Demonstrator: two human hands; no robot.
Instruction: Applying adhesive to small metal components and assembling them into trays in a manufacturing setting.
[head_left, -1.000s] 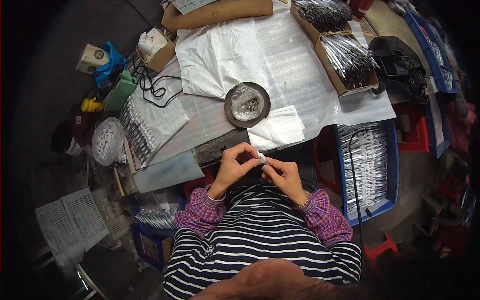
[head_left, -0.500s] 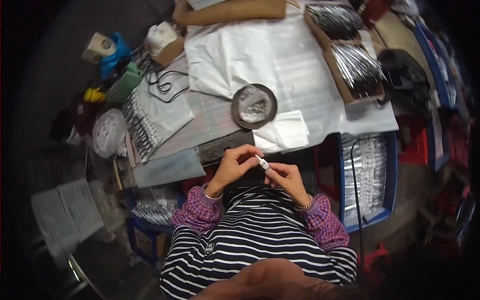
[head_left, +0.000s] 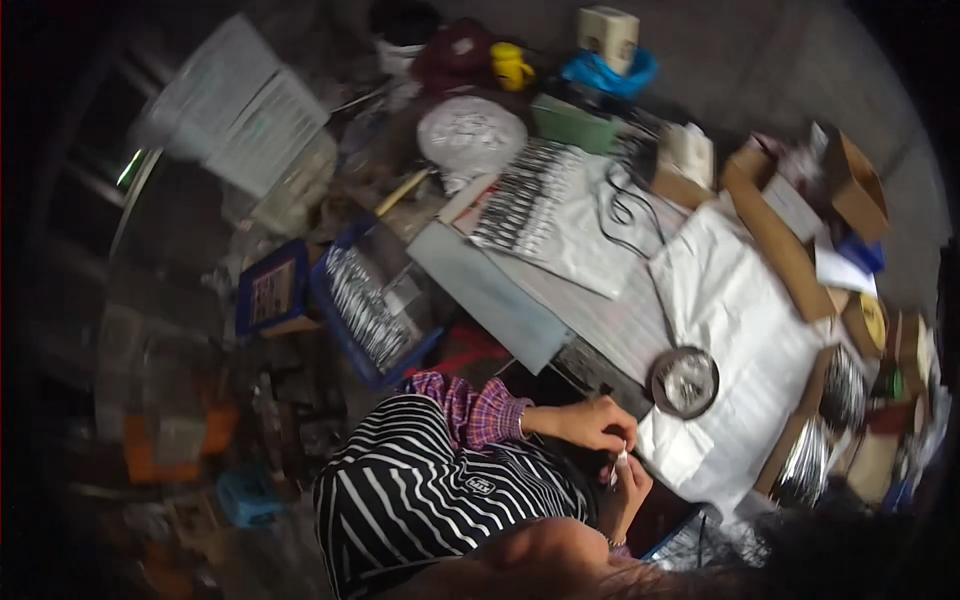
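My left hand [head_left: 585, 423] is closed, its thumb and fingertips pinching the upper end of a small white fitting [head_left: 621, 461]. Just below, my right hand [head_left: 628, 494] grips the same fitting at its lower end. The two hands are close together beyond the table's near edge, and the fingers cover much of the piece. A dark round dish [head_left: 658, 400] stands on the table near them, with clear plastic and small shiny bits inside. Beside the dish lies a folded white sheet [head_left: 672, 452].
A grey-blue board [head_left: 490, 290] lies along the table edge. Rows of dark-and-white parts [head_left: 525, 205] rest by a black cord [head_left: 620, 205]. A blue bin [head_left: 425, 350] holds silver parts. Cardboard boxes [head_left: 790, 445] with shiny rods stand at the right.
The view has swung left, so the table and my hands now appear further right and turned. Both hands still hold the white fitting.
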